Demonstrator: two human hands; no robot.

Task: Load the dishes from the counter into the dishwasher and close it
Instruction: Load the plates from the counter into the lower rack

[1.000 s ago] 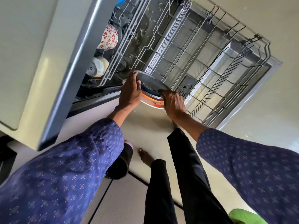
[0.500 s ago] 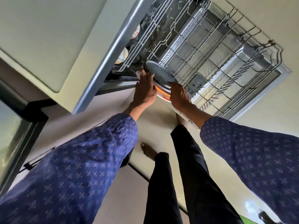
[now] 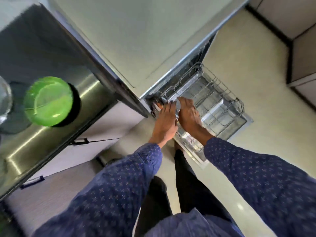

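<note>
The dishwasher stands open with its lower wire rack (image 3: 220, 100) pulled out over the door (image 3: 242, 122). My left hand (image 3: 166, 120) and my right hand (image 3: 189, 115) are pressed close together at the rack's near-left corner. Between them I hold the grey plate with an orange underside (image 3: 177, 105); only a thin sliver of it shows, standing on edge in the rack. A green plate (image 3: 47, 101) lies on a dark dish (image 3: 76, 101) on the steel counter (image 3: 51, 62) at the left.
A glass bowl (image 3: 4, 98) sits at the counter's far left edge. Cabinet drawers with dark handles (image 3: 80, 141) run below the counter. My legs stand on the pale floor (image 3: 256, 57) beside the open door. More cabinets (image 3: 302, 48) are at the upper right.
The view has pulled back and up, bringing the counter and green plate into sight. Both hands have lowered the plate from flat above the rack to upright in its near-left corner.
</note>
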